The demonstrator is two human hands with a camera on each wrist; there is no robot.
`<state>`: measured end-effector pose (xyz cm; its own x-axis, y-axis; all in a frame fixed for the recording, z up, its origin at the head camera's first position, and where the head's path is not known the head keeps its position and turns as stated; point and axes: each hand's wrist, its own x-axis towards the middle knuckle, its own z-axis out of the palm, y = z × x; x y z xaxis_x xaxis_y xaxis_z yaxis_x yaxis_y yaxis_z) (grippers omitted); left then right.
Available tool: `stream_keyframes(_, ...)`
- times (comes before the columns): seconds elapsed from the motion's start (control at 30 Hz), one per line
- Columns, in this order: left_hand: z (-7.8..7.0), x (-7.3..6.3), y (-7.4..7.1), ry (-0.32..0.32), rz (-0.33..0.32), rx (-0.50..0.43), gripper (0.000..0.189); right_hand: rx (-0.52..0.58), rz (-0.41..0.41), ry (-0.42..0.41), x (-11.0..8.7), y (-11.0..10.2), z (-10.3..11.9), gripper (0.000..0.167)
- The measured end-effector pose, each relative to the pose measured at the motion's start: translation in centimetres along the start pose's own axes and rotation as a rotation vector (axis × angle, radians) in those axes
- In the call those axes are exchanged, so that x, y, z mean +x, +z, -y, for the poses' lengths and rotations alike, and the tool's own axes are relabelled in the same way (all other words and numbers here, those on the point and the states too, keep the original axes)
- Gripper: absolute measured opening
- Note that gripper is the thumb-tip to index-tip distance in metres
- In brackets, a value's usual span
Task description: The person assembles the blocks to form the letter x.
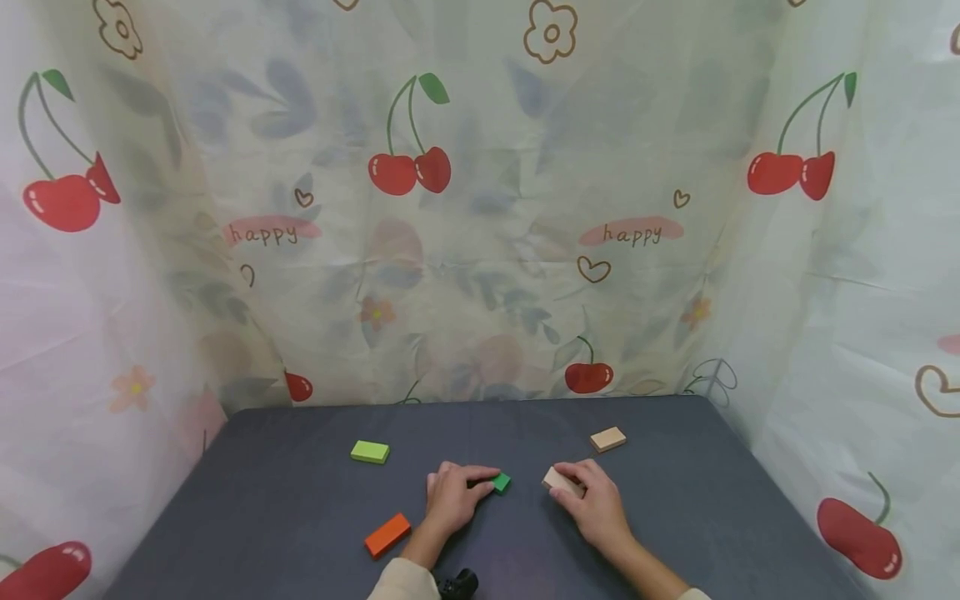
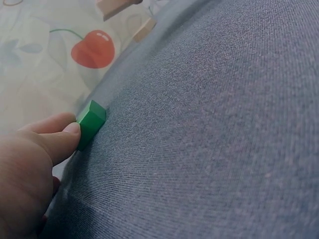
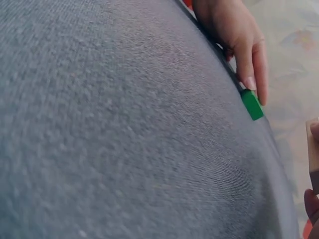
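In the head view my left hand (image 1: 452, 497) pinches a green block (image 1: 501, 482) between thumb and finger; the left wrist view shows the green block (image 2: 91, 123) resting on the dark cloth, its near end at the fingertips. To the right, my right hand (image 1: 597, 506) grips a pale wooden block (image 1: 562, 482) between thumb and fingers. That wooden block (image 3: 313, 154) shows at the right edge of the right wrist view, and it appears raised off the cloth in the left wrist view. A gap separates the two held blocks.
A light green block (image 1: 370, 452) lies at the back left, and an orange block (image 1: 387, 535) sits left of my left wrist. Another wooden block (image 1: 608, 439) lies behind my right hand. A black object (image 1: 458, 584) is by the left sleeve. Patterned curtains (image 1: 480, 250) surround the table.
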<state>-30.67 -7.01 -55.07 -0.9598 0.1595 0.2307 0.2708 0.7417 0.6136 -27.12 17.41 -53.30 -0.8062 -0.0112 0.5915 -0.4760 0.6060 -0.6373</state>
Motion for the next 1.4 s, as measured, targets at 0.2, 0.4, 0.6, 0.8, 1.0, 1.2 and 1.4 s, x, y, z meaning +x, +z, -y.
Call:
stream_keyframes(0.2,0.0,0.0,0.0,0.003,0.002,0.008,0.023,-0.004,0.036,0.044,-0.3,0.8,0.0,0.033)
stream_keyframes(0.4,0.0,0.0,0.0,0.003,0.004,0.003,0.024,-0.027,0.071,0.073,-0.3,1.6,0.2,0.029)
stream_keyframes(0.6,0.0,0.0,0.0,0.004,-0.002,0.017,0.023,-0.045,0.124,0.123,-0.3,2.4,0.3,0.028)
stream_keyframes(0.8,0.0,0.0,0.0,0.014,-0.010,0.019,0.023,-0.051,0.151,0.133,-0.2,3.0,0.5,0.028)
stream_keyframes(1.0,0.0,0.0,0.0,0.020,-0.017,0.016,0.023,-0.065,0.181,0.156,0.1,3.7,0.8,0.027)
stream_keyframes(1.2,0.0,-0.1,0.1,0.024,-0.022,0.019,0.023,-0.087,0.230,0.157,0.2,4.3,1.2,0.025)
stream_keyframes(1.4,0.1,-0.1,0.1,0.040,-0.042,0.021,0.023,-0.086,0.238,0.141,0.3,4.9,1.6,0.025)
